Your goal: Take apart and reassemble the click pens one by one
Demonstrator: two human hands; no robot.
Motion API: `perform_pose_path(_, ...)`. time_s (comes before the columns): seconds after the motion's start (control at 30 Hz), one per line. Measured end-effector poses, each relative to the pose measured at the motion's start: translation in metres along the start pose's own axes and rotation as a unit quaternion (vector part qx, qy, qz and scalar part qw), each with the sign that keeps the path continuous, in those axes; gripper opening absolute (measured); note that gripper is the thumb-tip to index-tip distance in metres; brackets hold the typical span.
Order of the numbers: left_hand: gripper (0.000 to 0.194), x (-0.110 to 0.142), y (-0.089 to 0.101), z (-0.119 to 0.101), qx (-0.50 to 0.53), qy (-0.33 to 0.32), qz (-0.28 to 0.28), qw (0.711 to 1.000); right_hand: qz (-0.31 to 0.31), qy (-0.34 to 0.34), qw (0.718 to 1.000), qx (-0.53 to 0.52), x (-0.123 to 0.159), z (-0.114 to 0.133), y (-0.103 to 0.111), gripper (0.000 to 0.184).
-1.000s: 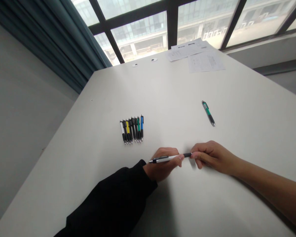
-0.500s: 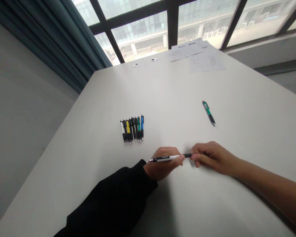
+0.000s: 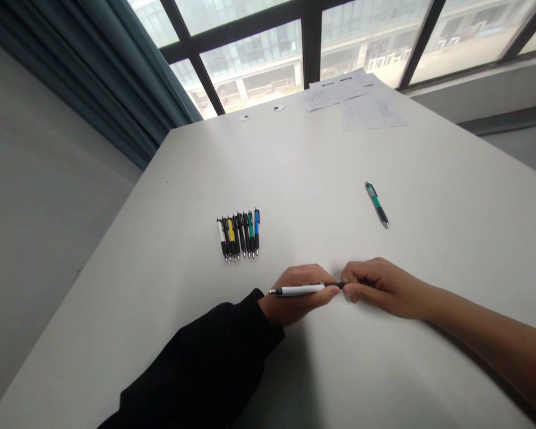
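A white pen (image 3: 300, 290) with a black grip lies sideways across my two hands, low over the table. My left hand (image 3: 297, 298), in a black sleeve, pinches it around the middle, with the push-button end pointing left. At its dark grip end, the fingers of my right hand (image 3: 379, 286) are closed, hiding the tip. Ahead and to the left, several pens (image 3: 238, 235) lie side by side in a row, with white, yellow, black, green and blue barrels. A single green pen (image 3: 377, 204) rests apart on the right, beyond my right hand.
The white table (image 3: 161, 238) carries sheets of paper (image 3: 370, 107) at its far edge. Two small white-and-dark pieces (image 3: 279, 108) lie nearby. A blue curtain (image 3: 129, 77) hangs by the left edge, and windows stand behind the table.
The pen has rolled, so its clip no longer faces up and more white barrel shows. My left fingers have slid right along it, closer to my right hand.
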State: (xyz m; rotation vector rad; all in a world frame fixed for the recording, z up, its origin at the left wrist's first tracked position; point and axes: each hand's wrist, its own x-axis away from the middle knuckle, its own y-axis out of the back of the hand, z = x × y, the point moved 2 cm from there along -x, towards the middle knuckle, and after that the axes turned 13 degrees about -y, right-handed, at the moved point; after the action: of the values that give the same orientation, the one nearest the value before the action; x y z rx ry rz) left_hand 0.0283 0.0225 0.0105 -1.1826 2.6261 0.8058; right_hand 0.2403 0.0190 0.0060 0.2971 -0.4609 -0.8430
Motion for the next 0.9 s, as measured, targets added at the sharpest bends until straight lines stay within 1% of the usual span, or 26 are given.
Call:
perform_pose_path(0.17,0.022,-0.0003,-0.0002,-0.0019,0.004,-0.022,-0.004,1.0,0.018,0.015,1.0,-0.011,0.0007,0.0035,0.0024,0.044)
perform_pose_path(0.37,0.028,0.0012,-0.0005,-0.0028,0.005,-0.055,0.004,0.998,0.039,0.004,0.999,-0.011,0.001,0.0027,0.0016,0.045)
perform_pose_path(0.47,0.028,0.0015,-0.0003,-0.0041,-0.01,-0.052,0.009,0.999,0.04,0.01,0.999,-0.007,0.0008,0.0027,0.0006,0.046)
perform_pose_path(0.6,0.029,0.0026,-0.0025,-0.0039,-0.042,-0.026,0.006,0.999,0.013,0.026,1.0,0.008,-0.0004,0.003,-0.0008,0.043)
perform_pose_path(0.77,0.048,0.0057,-0.0084,0.0014,-0.064,-0.016,-0.023,0.998,-0.025,0.025,0.999,-0.013,-0.0017,-0.0009,-0.0043,0.027)
perform_pose_path(0.83,0.052,0.0059,-0.0088,0.0024,-0.053,-0.008,-0.036,0.998,-0.046,0.02,0.998,-0.033,-0.0018,-0.003,-0.0051,0.024)
perform_pose_path(0.9,0.054,0.0051,-0.0076,0.0022,-0.014,0.014,-0.054,0.998,-0.058,0.011,0.997,-0.054,-0.0017,-0.004,-0.0048,0.024)
